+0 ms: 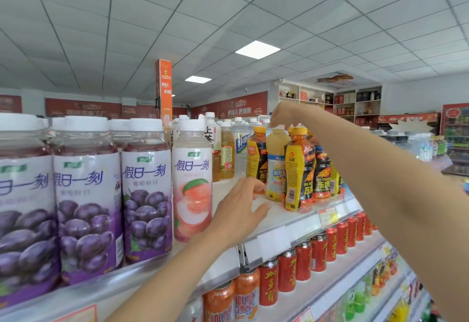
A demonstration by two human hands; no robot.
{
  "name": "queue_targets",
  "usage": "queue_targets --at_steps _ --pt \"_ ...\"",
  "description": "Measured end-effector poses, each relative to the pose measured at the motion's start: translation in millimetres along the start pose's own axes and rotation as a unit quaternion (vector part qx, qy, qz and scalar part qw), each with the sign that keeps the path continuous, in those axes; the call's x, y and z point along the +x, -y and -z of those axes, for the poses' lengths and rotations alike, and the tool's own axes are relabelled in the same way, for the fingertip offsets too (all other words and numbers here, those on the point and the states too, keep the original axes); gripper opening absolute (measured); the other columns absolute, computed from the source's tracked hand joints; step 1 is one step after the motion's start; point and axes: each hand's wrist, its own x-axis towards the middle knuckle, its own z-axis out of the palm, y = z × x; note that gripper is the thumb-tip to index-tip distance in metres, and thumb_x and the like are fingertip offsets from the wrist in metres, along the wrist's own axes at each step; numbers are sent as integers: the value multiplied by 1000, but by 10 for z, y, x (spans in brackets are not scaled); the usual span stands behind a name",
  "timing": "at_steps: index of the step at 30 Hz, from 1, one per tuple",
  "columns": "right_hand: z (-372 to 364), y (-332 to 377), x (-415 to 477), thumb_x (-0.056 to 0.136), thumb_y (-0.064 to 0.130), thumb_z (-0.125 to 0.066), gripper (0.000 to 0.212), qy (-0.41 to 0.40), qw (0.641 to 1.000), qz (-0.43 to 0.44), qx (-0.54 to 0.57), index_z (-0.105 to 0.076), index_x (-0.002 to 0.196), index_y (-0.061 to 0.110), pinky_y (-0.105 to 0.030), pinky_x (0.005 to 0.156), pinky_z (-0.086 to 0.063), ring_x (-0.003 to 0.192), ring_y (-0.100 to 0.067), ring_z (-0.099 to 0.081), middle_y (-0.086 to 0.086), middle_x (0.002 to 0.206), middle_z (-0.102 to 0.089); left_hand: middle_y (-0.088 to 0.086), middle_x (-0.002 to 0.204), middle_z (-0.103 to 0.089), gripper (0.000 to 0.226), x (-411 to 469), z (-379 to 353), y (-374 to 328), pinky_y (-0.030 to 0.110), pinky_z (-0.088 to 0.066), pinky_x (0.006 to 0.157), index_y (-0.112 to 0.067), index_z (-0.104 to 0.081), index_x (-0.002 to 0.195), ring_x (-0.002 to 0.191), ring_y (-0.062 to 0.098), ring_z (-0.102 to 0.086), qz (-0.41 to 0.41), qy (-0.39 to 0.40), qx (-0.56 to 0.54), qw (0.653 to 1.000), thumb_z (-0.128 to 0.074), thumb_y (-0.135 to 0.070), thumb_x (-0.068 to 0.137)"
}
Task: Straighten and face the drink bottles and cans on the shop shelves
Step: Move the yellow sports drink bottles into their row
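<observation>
Top shelf (279, 217), seen from its front edge. The right hand (283, 115) reached in from above, fingers curled down over the cap of the pale yellow bottle (277, 159) and grasping it. This bottle stood upright near the front edge, just beside a black-and-yellow energy drink bottle (299, 169) on its right, with more of the same packed behind. The left hand (237, 210) was released, fingers spread, over the bare stretch of shelf between the peach drink bottle (192, 182) and the pale yellow bottle. Its fingertips lay near that bottle's base; contact could not be determined. Grape drink bottles (146, 195) lined the front edge towards the left end, labels forward. Red cans (318, 252) and orange cans (247, 296) stood in a row on the shelf below.
</observation>
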Motion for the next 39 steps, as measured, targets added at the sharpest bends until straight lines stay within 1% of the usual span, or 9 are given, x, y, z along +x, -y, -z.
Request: queue_targets --at_steps 3,8,11,16,21,24,27,34,39 --pt "-59 43 39 88 19 -63 45 2 999 -13 -44 -53 127 1 -26 54 -49 80 -25 -63 -15 122 -59 -11 124 -45 32 -37 42 26 31 -42 95 -23 -41 120 105 2 -46 -4 8 6 1000 -54 -29 91" --pt "-101 194 40 78 15 -74 31 -35 997 67 -3 -69 108 8 -30 76 -53 93 -26 -65 -9 120 -63 -6 124 -45 38 43 -7 4 28 -41 94 -20 -39 122 109 8 -47 38 5 -27 999 -57 -27 89" --pt "-120 262 -83 79 12 -72 25 -99 988 117 35 -70 103 8 -30 91 -43 110 -23 -57 -9 125 -61 1 128 -42 49 83 -73 -14 25 -38 94 -14 -35 127 115 15 -45 75 1 -35 997 -60 -28 87" --pt "205 204 -368 78 13 -73 31 -161 954 125 219 -65 108 12 -17 60 -45 75 -13 -58 -6 109 -60 8 143 -24 80 126 -97 -93 29 -25 106 -9 -15 141 132 20 -24 98 -46 -30 994 -65 -32 83" --pt "491 291 -763 77 17 -75 29 -168 936 161 264 -65 104 15 -19 58 -54 62 -15 -58 -19 94 -66 13 150 -17 98 223 36 -359 33 -18 112 -4 -1 145 139 24 -15 110 -144 17 983 -65 -42 81" --pt "541 366 -1017 75 20 -77 26 -174 933 177 262 -67 98 18 -21 59 -55 58 -13 -56 -19 88 -65 6 138 -44 84 263 133 -532 35 -39 89 -9 -23 140 126 23 -42 136 -171 20 976 -64 -50 79" --pt "542 396 -1304 74 21 -77 27 -177 922 198 281 -67 98 16 -18 56 -53 57 -11 -56 -17 85 -65 -3 110 -63 64 130 212 -667 29 -38 66 -19 -45 119 100 19 -60 126 -177 36 975 -65 -58 73" --pt "376 575 -1830 84 28 -65 27 -180 869 230 400 -66 107 13 -17 60 -51 64 -7 -61 -3 83 -67 -14 95 -66 56 -490 356 -783 17 -44 59 -26 -53 109 77 1 -58 116 -230 -67 964 -74 -53 65" --pt "0 861 -2044 90 23 -59 9 -165 827 244 479 -67 93 18 -19 59 -53 58 -5 -61 8 68 -68 -16 90 -68 63 -1073 571 -681 38 -55 72 -32 -53 104 80 3 -64 110 -313 -162 929 -66 -63 51"
